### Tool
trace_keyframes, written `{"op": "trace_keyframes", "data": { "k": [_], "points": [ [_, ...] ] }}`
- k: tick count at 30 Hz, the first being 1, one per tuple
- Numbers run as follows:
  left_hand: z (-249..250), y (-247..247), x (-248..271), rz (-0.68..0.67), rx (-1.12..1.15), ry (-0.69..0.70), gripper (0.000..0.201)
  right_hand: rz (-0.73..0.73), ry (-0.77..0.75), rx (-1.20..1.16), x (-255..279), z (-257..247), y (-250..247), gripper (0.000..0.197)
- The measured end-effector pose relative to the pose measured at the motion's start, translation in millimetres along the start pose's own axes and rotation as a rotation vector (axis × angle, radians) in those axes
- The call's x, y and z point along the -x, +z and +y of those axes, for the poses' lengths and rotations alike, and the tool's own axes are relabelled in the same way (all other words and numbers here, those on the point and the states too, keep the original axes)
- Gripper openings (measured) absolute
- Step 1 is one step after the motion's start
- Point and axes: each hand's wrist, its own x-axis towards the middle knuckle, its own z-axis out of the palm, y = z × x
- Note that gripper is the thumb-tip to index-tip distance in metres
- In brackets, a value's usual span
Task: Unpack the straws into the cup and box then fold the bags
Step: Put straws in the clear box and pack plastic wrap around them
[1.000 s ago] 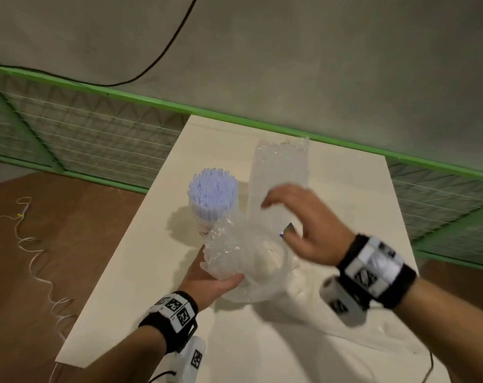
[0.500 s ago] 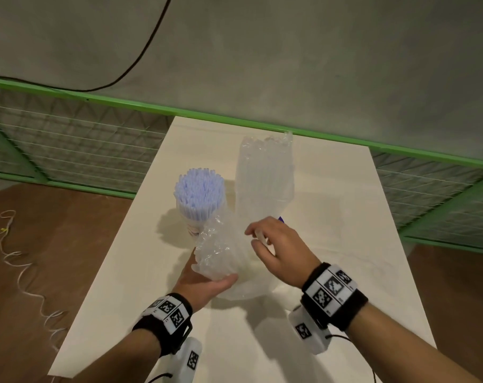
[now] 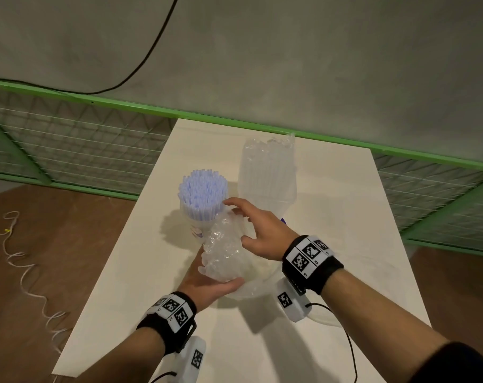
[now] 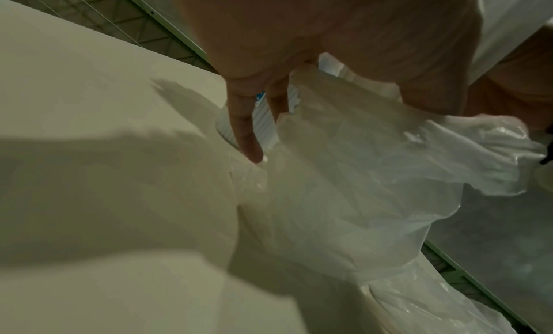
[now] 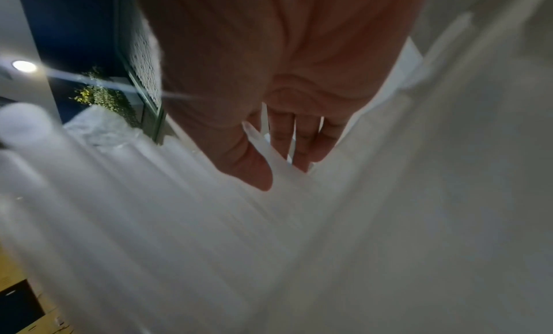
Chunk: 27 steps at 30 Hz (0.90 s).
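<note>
A: Right, log the hands first.

B: Left hand is palm-up under a crumpled clear bag, thumb curled against its near side and fingers beneath. It grips the bag above the table. The left wrist view shows fingers pointing down along the plastic.

A: Right hand?

B: Right hand is at the upper right side of the same bag, fingers spread and loosely bent, thumb apart from them. In the right wrist view the fingers lie against blurred white plastic. Whether anything is pinched there I cannot tell.

A: Where are the straws?

B: A bundle of pale blue straws stands upright in the cup, just beyond and left of the held bag. The cup is mostly hidden by bag and straws. To its right a second clear bag stands upright with its ragged mouth upward; the contents look like clear straws, though that is not certain.

A: The box?

B: Only a small purple edge shows beside the right hand; cannot identify it.

A: Surroundings?

B: Green rail with mesh behind the table, black cable on the wall, white cord on the brown floor.
</note>
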Motion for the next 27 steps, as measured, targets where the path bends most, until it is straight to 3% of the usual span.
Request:
{"op": "trace_keyframes", "data": {
  "k": [4,7,12,27],
  "points": [
    [1,-1,-2,-0.006,-0.016,0.021,0.071,0.053,-0.086,0.010,-4,0,-2,0.066],
    [1,-3,-2,0.005,-0.038,0.017,0.073,0.116,-0.147,0.020,-4,2,1,0.045],
    [3,-5,-3,-0.001,-0.052,0.024,0.072,0.228,-0.129,-0.058,3,2,7,0.018],
    [7,-6,-2,0.026,-0.092,0.000,0.071,0.363,-0.097,0.015,16,8,13,0.032]
  ]
}}
